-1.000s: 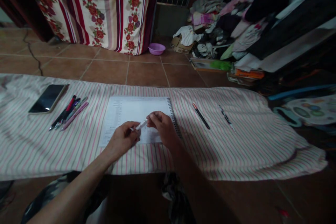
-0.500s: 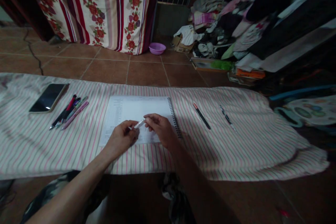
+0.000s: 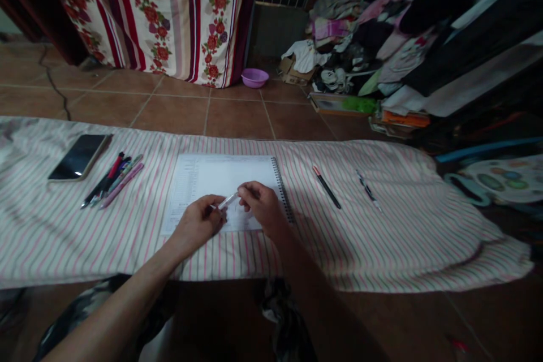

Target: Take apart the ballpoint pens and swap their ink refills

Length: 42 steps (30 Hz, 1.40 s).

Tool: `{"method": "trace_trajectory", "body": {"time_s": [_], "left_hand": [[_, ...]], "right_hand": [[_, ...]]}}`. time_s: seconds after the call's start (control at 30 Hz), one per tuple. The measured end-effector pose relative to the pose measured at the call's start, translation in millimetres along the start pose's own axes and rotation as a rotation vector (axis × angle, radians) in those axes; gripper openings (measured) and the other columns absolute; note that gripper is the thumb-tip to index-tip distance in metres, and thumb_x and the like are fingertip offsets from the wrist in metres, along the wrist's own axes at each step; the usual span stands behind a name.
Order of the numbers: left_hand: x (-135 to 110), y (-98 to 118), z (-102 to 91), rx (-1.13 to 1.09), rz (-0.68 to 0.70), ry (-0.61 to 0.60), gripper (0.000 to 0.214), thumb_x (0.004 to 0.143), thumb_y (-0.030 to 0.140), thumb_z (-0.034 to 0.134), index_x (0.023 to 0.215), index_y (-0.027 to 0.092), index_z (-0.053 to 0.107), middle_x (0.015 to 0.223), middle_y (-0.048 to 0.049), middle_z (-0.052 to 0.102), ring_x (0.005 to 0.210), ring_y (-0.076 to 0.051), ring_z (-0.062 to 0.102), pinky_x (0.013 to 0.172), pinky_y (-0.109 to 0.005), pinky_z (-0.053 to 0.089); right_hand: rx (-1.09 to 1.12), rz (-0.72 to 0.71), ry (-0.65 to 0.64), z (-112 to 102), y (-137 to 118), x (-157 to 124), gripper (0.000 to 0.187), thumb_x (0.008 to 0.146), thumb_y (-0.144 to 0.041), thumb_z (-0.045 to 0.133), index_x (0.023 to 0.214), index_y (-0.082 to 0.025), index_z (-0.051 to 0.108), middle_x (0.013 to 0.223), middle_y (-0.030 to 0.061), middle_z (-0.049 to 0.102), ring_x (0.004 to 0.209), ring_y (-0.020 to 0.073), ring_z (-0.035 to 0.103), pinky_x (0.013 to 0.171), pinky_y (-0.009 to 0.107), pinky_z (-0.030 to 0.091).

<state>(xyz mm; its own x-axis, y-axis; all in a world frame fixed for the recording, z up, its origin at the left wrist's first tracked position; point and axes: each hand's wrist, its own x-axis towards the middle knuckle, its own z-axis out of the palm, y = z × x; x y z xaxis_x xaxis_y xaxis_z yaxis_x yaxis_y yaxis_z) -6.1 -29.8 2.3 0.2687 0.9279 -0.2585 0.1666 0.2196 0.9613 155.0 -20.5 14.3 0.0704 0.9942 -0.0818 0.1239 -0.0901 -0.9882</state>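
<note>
My left hand [image 3: 197, 225] and my right hand [image 3: 263, 206] meet over a spiral notebook [image 3: 220, 178] that lies open on a striped cloth [image 3: 382, 237]. Both hands pinch a clear pen [image 3: 228, 201], one at each end, just above the page. The fingers of both are curled closed around it. A black pen with a pink end [image 3: 326, 187] lies to the right of the notebook, and a thinner dark pen [image 3: 367, 190] lies further right.
A bundle of coloured pens [image 3: 112, 181] and a dark phone [image 3: 78, 157] lie on the cloth at the left. Beyond it are brown floor tiles, a floral curtain [image 3: 169, 11], a purple bowl [image 3: 254, 77] and a heap of clothes [image 3: 373, 39] at the right.
The hands and the pen have shifted only slightly over the notebook; both keep their hold on it.
</note>
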Motion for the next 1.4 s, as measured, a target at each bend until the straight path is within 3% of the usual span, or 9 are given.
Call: {"method": "trace_trajectory", "body": {"time_s": [0.13,0.33,0.47,0.63,0.77,1.0,1.2,1.4], "left_hand": [[-2.4,8.1,1.9,-0.019,0.031,0.019,0.04,0.069,0.027,0.057,0.108,0.018,0.058,0.07,0.0015,0.056,0.047,-0.007,0.047,0.045,-0.02,0.036],[-1.0,4.6,1.4,0.052,-0.035,0.04,0.043,0.072,0.048,0.057,0.099,0.015,0.063,0.051,0.0024,0.053,0.041,-0.01,0.05,0.04,-0.02,0.034],[-0.4,2.4,2.3,0.03,-0.053,0.041,0.039,0.072,0.047,0.057,0.093,0.013,0.06,0.058,-0.003,0.061,0.041,-0.011,0.052,0.039,-0.02,0.034],[-3.2,5.5,3.0,-0.025,0.018,0.021,0.038,0.073,0.036,0.057,0.106,0.018,0.055,0.071,-0.0018,0.062,0.048,-0.011,0.058,0.041,-0.019,0.036],[-3.4,6.2,1.7,0.055,-0.011,0.049,0.038,0.073,0.044,0.057,0.097,0.015,0.059,0.054,0.0004,0.059,0.043,-0.012,0.055,0.04,-0.02,0.035],[-3.2,11.0,1.7,0.062,-0.087,0.137,0.037,0.069,0.049,0.06,0.085,0.016,0.064,0.046,0.0012,0.057,0.033,-0.01,0.048,0.036,-0.02,0.029],[-3.8,10.6,2.2,0.042,-0.112,0.16,0.036,0.069,0.049,0.06,0.082,0.016,0.065,0.044,0.0012,0.056,0.032,-0.01,0.046,0.035,-0.02,0.029],[-3.0,9.4,3.6,0.067,-0.1,0.132,0.035,0.069,0.048,0.06,0.082,0.016,0.065,0.045,0.0011,0.057,0.032,-0.01,0.047,0.036,-0.02,0.029]], "right_hand": [[0.022,-0.002,0.001,-1.5,-1.2,-0.6,0.016,0.073,-0.031,0.056,0.07,-0.016,0.058,0.052,-0.0033,0.054,0.043,0.0073,0.046,0.045,0.021,0.037],[0.032,-0.005,-0.055,1.2,2.5,-0.5,0.014,0.071,-0.031,0.056,0.068,-0.018,0.058,0.05,-0.0044,0.054,0.041,0.0068,0.045,0.042,0.02,0.036],[0.037,-0.017,-0.067,4.7,6.5,0.1,0.013,0.071,-0.03,0.056,0.067,-0.018,0.058,0.049,-0.0047,0.054,0.04,0.0066,0.045,0.041,0.02,0.036],[0.042,0.011,-0.071,8.0,7.3,0.5,0.014,0.07,-0.031,0.056,0.067,-0.017,0.058,0.048,-0.0044,0.054,0.04,0.0075,0.045,0.042,0.021,0.036],[0.048,0.003,-0.055,8.9,6.7,0.3,0.014,0.07,-0.031,0.057,0.066,-0.018,0.058,0.048,-0.0046,0.053,0.04,0.0079,0.046,0.042,0.021,0.036],[0.097,0.003,-0.063,11.1,8.8,-0.3,0.013,0.07,-0.03,0.059,0.07,-0.017,0.062,0.052,-0.003,0.057,0.044,0.0081,0.05,0.044,0.021,0.04],[0.278,0.096,-0.031,6.9,4.4,-2.7,0.021,0.072,-0.033,0.06,0.082,-0.016,0.067,0.074,0.0029,0.066,0.065,0.0109,0.061,0.064,0.027,0.051],[0.273,0.147,-0.002,5.6,-1.7,-3.4,0.022,0.068,-0.025,0.062,0.087,-0.016,0.065,0.074,0.0028,0.068,0.06,0.0104,0.061,0.053,0.023,0.049]]}}
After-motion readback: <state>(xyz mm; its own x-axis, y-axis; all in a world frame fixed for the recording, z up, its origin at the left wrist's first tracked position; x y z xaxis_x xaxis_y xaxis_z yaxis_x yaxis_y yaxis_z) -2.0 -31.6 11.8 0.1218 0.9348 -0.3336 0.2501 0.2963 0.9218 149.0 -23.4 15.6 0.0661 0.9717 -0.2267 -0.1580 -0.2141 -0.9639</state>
